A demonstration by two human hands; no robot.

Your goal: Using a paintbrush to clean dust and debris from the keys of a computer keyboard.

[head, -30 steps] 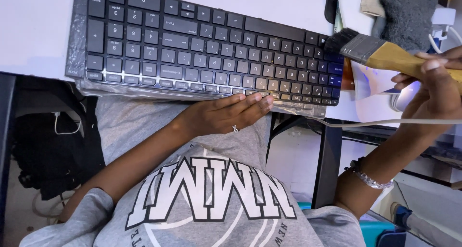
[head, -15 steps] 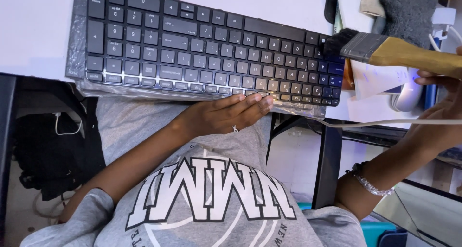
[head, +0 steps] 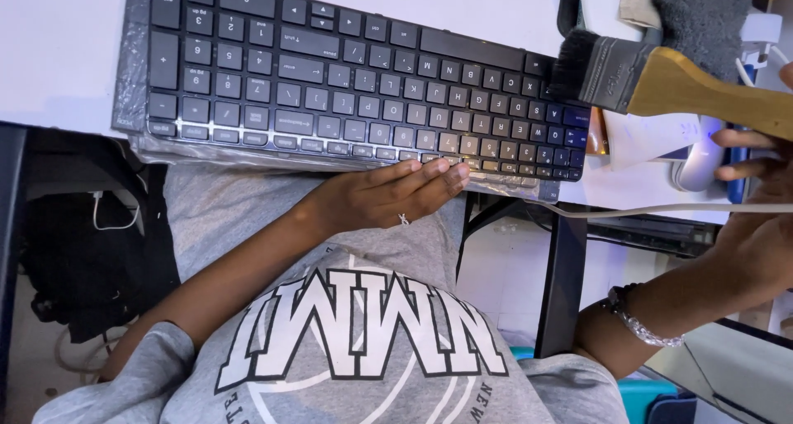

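Black keyboard [head: 355, 81] one, paintbrush [head: 661, 81] one, hands two.

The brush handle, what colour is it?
Yellowish wood; the brush has black bristles. The head view shows it, held by the right hand.

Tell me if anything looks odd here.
The black keyboard lies turned round, number pad on the person's left, its near edge overhanging the white desk where the left hand touches it. The right hand holds a paintbrush at its corner.
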